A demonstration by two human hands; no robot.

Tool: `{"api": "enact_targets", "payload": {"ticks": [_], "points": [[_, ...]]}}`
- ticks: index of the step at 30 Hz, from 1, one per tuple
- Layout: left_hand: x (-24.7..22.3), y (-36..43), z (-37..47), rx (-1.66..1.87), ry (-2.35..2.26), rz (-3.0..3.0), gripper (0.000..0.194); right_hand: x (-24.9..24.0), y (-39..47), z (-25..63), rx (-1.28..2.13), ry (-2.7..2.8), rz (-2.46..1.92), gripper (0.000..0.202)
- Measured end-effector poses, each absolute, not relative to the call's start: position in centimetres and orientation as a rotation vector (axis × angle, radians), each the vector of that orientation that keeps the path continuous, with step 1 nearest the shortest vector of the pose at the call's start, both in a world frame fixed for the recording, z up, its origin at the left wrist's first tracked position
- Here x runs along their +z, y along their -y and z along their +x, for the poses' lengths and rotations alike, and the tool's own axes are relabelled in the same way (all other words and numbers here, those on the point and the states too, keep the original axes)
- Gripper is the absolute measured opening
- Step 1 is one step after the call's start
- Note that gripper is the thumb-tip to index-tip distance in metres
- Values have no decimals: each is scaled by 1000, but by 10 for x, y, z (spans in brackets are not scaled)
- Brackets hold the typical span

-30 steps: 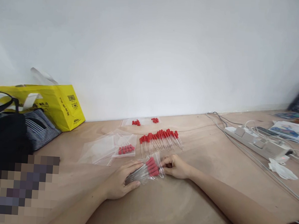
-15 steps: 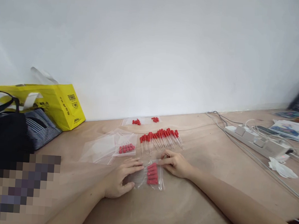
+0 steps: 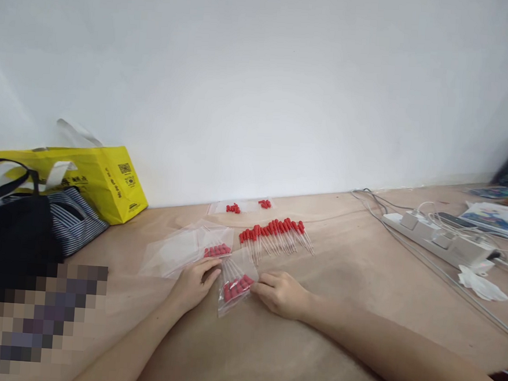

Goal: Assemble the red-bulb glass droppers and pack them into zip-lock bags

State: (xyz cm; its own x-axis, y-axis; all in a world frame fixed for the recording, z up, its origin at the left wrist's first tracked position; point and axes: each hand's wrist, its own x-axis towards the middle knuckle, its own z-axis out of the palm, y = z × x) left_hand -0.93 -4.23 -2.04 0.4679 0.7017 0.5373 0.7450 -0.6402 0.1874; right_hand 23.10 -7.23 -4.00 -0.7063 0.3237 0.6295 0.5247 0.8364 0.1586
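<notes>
A clear plastic zip bag (image 3: 224, 304) lies slantwise on the table between my hands. Inside it are several white sticks with red tips (image 3: 237, 288), the tips toward me. At its right edge, my right hand (image 3: 281, 294) has fingers closed together on the plastic. My left hand (image 3: 193, 282) rests at the left side, thumb and forefinger apart, fingertips by the bag's upper left edge. Just beyond the left hand is another filled bag (image 3: 222, 235), overlapping flat clear bags (image 3: 169, 254). A row of loose red-tipped sticks (image 3: 277, 230) lies past the hands.
Near the wall lie more bagged red-tipped sticks (image 3: 246, 206). On the left stand a yellow bag (image 3: 127, 190), a striped pouch (image 3: 75, 221) and a black bag (image 3: 11, 237). A power strip (image 3: 437, 244) with cables, a crumpled tissue (image 3: 482, 285) and papers (image 3: 499, 218) are on the right.
The bag in front of me has turned from lying sideways to pointing away, and shifted left. My left hand has drawn back leftward; my right hand has moved slightly left and nearer.
</notes>
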Motion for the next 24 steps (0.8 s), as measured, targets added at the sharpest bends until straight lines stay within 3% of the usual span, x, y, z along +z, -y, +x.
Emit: {"api": "enact_targets", "payload": {"ticks": [8,13,24], "points": [[-13,67,-8,-862,824,-2874,31,-42,57,225,-502,2385,-680,20],[-18,71,-9,-896,654,-2645,18,-42,52,238,-474,2366,-648,23],[-24,69,2,-816,403,-2251,9,-42,45,232,-598,2307,-577,22]]}}
